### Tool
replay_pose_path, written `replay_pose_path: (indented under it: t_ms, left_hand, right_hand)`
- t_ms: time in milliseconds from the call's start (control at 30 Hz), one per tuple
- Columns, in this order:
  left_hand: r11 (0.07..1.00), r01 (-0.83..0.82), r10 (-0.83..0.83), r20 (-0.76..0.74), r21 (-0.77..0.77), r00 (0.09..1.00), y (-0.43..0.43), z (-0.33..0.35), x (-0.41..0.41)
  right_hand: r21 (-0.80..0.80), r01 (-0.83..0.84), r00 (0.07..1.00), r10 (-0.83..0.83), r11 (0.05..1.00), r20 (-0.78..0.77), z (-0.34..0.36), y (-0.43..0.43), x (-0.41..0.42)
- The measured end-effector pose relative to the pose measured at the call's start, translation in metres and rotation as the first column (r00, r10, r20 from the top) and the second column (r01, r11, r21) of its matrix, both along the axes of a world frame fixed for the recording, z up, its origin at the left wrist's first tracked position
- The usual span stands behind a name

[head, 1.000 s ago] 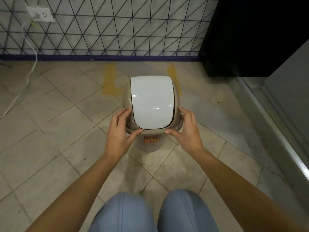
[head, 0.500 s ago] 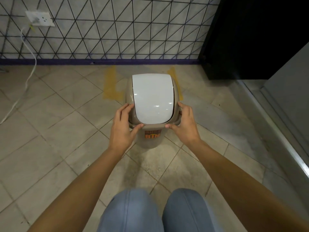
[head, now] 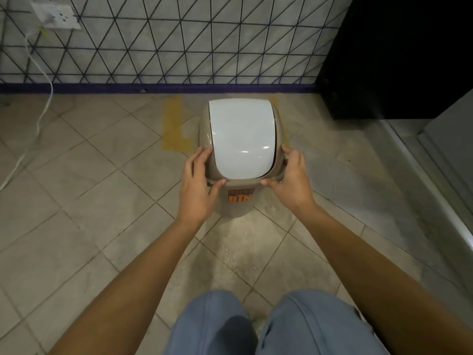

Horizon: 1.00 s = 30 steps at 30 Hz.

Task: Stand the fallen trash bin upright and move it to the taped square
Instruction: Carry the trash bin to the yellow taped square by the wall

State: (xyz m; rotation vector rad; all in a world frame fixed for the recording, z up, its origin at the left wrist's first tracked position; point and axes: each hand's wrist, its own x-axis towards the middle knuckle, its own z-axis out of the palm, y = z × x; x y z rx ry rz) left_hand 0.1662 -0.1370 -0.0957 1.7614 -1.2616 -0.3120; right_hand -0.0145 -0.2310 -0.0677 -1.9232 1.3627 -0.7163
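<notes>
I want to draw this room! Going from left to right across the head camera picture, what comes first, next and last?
White wall socket → white dangling cable → yellow tape strip → beige plastic bin with white lid → big black cabinet.

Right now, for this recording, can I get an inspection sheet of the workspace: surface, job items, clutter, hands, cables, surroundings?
Surface: beige tiled floor, stained in places.
Job's things: trash bin upright, white swing lid closed; yellow tape shows on the floor at its left, the rest mostly hidden.
Clutter: nothing seen.
Hands: left hand and right hand grip the bin's rim on opposite sides.
Cables: white cable hangs from a wall socket to the floor, far left.
Surroundings: triangle-patterned wall, dark cabinet at right.
</notes>
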Motion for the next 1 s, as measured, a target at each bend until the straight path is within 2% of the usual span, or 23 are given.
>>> replay_pose_path:
  t_ms: [333,600,700,867,1000]
  left_hand:
    - [1.0,-0.01,0.009,0.044,0.011,0.999,-0.034,-0.005,0.016]
    - [0.999,-0.024,0.023,0.021,0.039,0.999,-0.064,-0.002,0.028]
    - [0.998,-0.019,0.018,0.012,0.062,1.0,-0.07,0.002,0.031]
    - [0.991,0.013,-0.023,0.072,0.131,0.997,-0.076,0.016,0.039]
    - [0.989,0.042,-0.054,0.08,0.139,0.995,-0.085,0.017,0.05]
  right_hand:
    - [-0.001,-0.008,0.998,0.008,1.0,0.065,-0.007,-0.033,0.016]
    - [0.018,-0.014,0.995,0.013,1.0,0.097,-0.008,-0.065,0.027]
    - [0.008,-0.022,0.997,0.021,1.0,0.073,-0.005,-0.073,0.03]
    - [-0.023,-0.067,0.996,0.065,0.997,-0.061,0.003,-0.082,0.034]
    - [-0.042,-0.077,0.994,0.074,0.996,-0.082,0.002,-0.093,0.043]
